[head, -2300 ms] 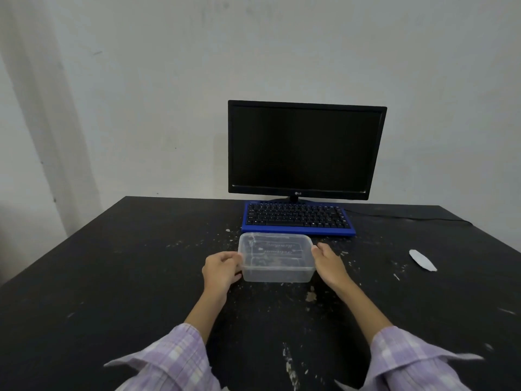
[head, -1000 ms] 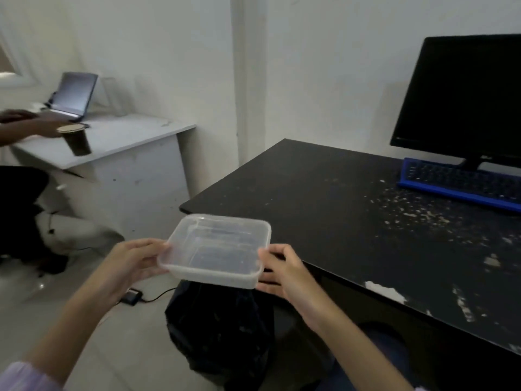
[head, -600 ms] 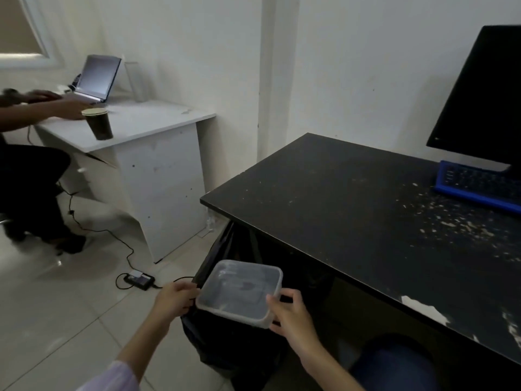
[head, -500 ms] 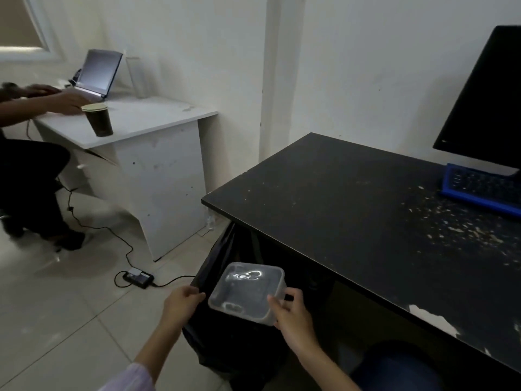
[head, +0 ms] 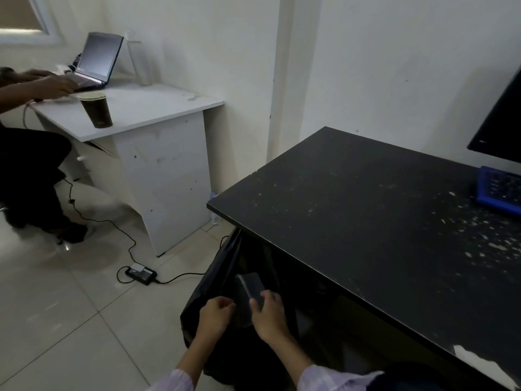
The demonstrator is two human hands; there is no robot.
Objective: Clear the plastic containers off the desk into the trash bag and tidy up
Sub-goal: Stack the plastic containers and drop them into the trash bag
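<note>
a clear plastic container (head: 249,289), tilted on edge, sits inside the mouth of a black trash bag (head: 214,277) at lower centre of the frame, beside the near-left corner of the black desk (head: 366,221). the right hand (head: 269,317) touches its lower end, though whether the fingers clamp it cannot be told; the left hand (head: 215,314) is curled at the bag's rim, its grip unclear. a blue keyboard (head: 499,190) lies at right; at upper left, another person types on a laptop (head: 98,60) near a cup (head: 95,110).
</note>
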